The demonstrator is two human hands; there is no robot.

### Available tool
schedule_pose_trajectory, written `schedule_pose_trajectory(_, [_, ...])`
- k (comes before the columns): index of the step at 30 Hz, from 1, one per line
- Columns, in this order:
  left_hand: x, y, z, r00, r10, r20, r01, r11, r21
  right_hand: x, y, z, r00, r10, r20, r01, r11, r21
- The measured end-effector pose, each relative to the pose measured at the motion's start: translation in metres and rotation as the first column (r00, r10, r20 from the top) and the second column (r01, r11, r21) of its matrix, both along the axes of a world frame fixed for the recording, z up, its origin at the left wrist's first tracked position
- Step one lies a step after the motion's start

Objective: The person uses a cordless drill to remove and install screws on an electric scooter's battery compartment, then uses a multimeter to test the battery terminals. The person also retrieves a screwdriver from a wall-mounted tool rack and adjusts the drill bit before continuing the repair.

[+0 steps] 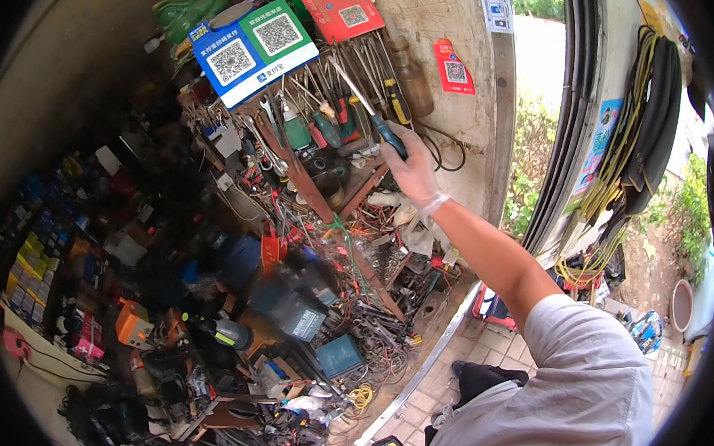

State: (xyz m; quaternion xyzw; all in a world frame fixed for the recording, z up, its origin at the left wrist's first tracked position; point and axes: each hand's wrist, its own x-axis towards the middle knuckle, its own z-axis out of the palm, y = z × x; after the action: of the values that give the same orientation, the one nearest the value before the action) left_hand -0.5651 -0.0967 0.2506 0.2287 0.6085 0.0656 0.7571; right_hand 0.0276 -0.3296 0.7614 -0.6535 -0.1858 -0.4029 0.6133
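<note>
My right hand (407,168), in a thin translucent glove, grips a long screwdriver (389,134) by its dark teal handle, with the shaft angled up to the left. It is at a crowded rack of upright tools (302,97) on the wall, among them a yellow-and-black handled screwdriver (396,100), a red-handled tool and several wrenches (273,155). A brown bottle (414,87) stands just above and right of the hand. A dark cable loop hangs beside my wrist. My left hand is out of view.
Below lie tangled cables, a teal box (340,355) and an orange box (134,323). Printed payment signs (255,55) hang above the rack. At right are a doorway edge (507,134), hanging hoses (643,127) and tiled paving (493,349) beyond a metal sill.
</note>
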Motion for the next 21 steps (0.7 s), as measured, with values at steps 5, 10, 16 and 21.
schedule_pose_trajectory(5, [-0.051,-0.012,0.042,0.996,0.054,0.070,-0.055,0.998,0.019,0.025,0.021,-0.008,0.993,-0.115,-0.024,0.111,0.985,-0.130])
schedule_pose_trajectory(10, [-0.074,-0.048,0.077,0.930,0.364,-0.059,-0.364,0.931,0.005,0.035,-0.005,-0.084,0.996,-0.032,0.082,0.059,0.932,-0.359])
schedule_pose_trajectory(16, [-0.028,-0.092,0.079,0.992,0.052,-0.112,-0.027,0.976,0.215,-0.063,-0.044,-0.393,0.691,-0.114,-0.714,-0.414,0.747,-0.520])
schedule_pose_trajectory(21, [0.017,-0.134,0.085,0.989,0.148,0.025,-0.147,0.989,-0.025,-0.082,-0.059,-0.615,0.689,-0.157,-0.708,-0.693,0.144,-0.706])
